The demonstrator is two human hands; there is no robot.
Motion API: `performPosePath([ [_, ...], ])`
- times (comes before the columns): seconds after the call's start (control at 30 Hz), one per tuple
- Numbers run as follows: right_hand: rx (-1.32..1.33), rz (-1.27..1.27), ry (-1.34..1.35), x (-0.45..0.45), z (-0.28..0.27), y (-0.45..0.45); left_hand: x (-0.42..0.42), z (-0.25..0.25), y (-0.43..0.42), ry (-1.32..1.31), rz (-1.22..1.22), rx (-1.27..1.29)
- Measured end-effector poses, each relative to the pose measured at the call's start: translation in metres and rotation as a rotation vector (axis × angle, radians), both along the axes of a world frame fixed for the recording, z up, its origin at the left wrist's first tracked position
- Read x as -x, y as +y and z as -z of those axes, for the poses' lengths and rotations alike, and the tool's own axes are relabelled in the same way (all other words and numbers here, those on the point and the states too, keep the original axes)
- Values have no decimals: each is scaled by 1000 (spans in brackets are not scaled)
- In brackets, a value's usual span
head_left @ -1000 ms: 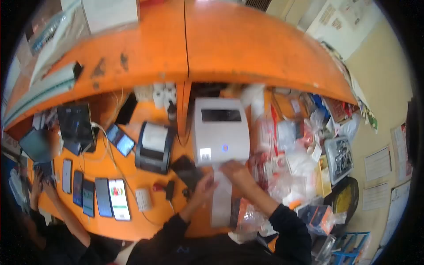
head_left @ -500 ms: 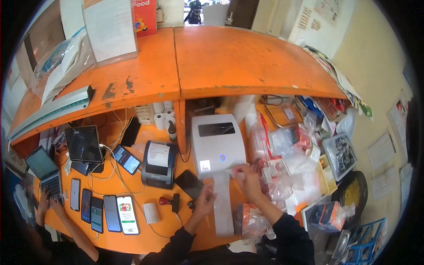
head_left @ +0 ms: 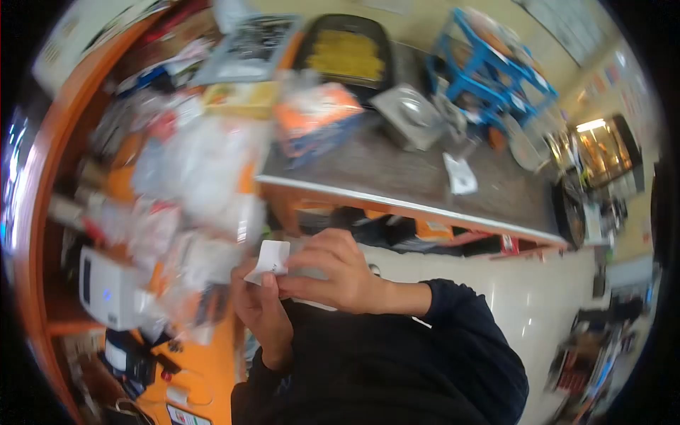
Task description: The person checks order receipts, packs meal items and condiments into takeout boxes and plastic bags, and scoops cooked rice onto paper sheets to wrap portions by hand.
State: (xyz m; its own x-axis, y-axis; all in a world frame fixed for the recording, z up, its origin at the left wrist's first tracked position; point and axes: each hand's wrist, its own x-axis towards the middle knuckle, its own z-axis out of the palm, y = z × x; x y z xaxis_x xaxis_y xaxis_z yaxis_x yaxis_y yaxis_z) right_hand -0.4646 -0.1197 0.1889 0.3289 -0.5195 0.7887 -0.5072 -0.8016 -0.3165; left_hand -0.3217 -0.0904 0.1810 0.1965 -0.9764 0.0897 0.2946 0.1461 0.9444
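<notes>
A small white paper label [head_left: 271, 255], slightly curled, is held up in front of my body. My left hand [head_left: 263, 315] pinches its lower edge between thumb and fingers. On the label's right side, my right hand [head_left: 343, 275] has its fingertips closed against the paper, partly covering it. Marks on the label are too small to read. To the left, a white label printer [head_left: 106, 289] with a blue light stands on the orange counter [head_left: 218, 382].
Clear plastic bags and packets [head_left: 205, 170] crowd the counter. A dark side table [head_left: 397, 173] carries a black tray of yellow food [head_left: 347, 53], an orange-and-blue pack [head_left: 319, 120], a metal container [head_left: 411, 117] and a blue rack [head_left: 489, 71]. Pale tiled floor [head_left: 496, 283] lies to the right.
My view has swung right, away from the printer and phones towards the side table. Both hands have left the printer's paper strip and now hold a small white label together.
</notes>
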Motion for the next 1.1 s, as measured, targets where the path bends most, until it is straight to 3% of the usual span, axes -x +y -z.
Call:
performPosePath([
  [0.1,-329,198,-91,139,-12,22,117,25,-29,-196,75,142],
  [0.17,-545,367,-352,214,-10,28,192,30,-36,-382,365,113],
  [0.27,-717,419,-499,289,14,44,269,31,-39,-602,811,155],
  [0.3,-739,400,-494,313,29,44,295,34,-43,-543,765,110],
  [0.37,-570,604,-533,364,57,41,331,47,-48,-435,671,9],
  [0.5,-513,1013,-689,410,115,-18,354,122,-74,-406,700,-263],
  [0.53,-585,966,-785,415,157,-33,357,131,-75,-326,753,-369],
  [0.63,-695,938,-840,419,181,-47,382,140,-81,-193,738,-645],
  [0.73,-785,778,-987,409,162,-20,414,163,-98,65,802,-843],
  [0.93,-893,578,-1080,384,97,45,437,157,-117,254,895,-611],
  [1.1,-885,604,-1012,369,77,45,397,104,-134,259,732,-565],
])
